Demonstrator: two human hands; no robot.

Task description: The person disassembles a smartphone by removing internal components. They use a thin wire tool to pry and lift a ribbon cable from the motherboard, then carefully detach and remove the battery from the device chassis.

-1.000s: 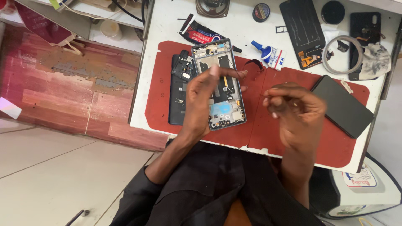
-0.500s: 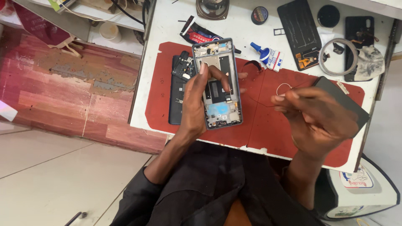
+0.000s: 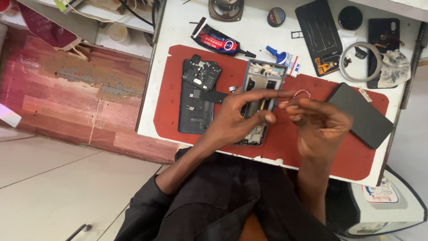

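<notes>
My left hand (image 3: 238, 117) grips an opened phone frame (image 3: 263, 80), held upright over the red work mat (image 3: 169, 98), with the index finger stretched across its inner face. My right hand (image 3: 318, 122) is just to the right of the frame, its fingertips pinched on a thin pale wire (image 3: 302, 93) that loops up beside the frame's edge. A dark phone back part with a camera module (image 3: 198, 96) lies flat on the mat to the left of the left hand.
A dark phone screen (image 3: 363, 114) lies at the mat's right end. Behind the mat on the white table (image 3: 254, 31) are a glue tube (image 3: 220, 42), a blue-capped bottle (image 3: 281, 57), a black back cover (image 3: 318, 27), a tape ring (image 3: 356, 62) and a round speaker (image 3: 226, 9).
The right hand has come in from the right to the frame's edge, holding the thin wire. The left hand's index finger now stretches across the frame.
</notes>
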